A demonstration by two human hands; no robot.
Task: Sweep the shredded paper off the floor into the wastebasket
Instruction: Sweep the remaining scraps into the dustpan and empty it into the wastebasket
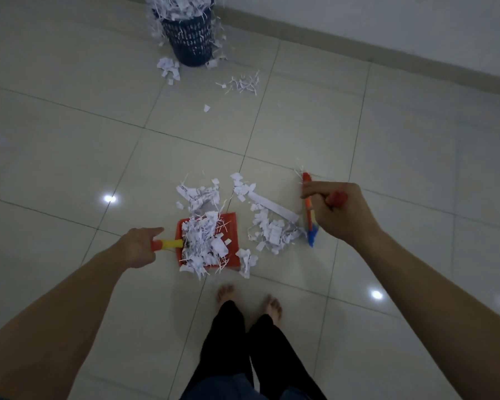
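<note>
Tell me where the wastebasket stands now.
In the head view, the dark blue wastebasket stands at the top, left of centre, near the wall, overflowing with shredded paper, far beyond the red dustpan.

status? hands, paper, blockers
Left hand grips dustpan handle, right hand grips brush. Pan part loaded; paper between them. Bin overflowing.

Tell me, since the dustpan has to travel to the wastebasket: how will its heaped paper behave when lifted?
The shredded paper looks light and loose, so it would probably flutter off. It is heaped above the red dustpan, with strips overhanging the edges; those likely fall first. The left hand grips only the handle, so tilting could spill it.
</note>
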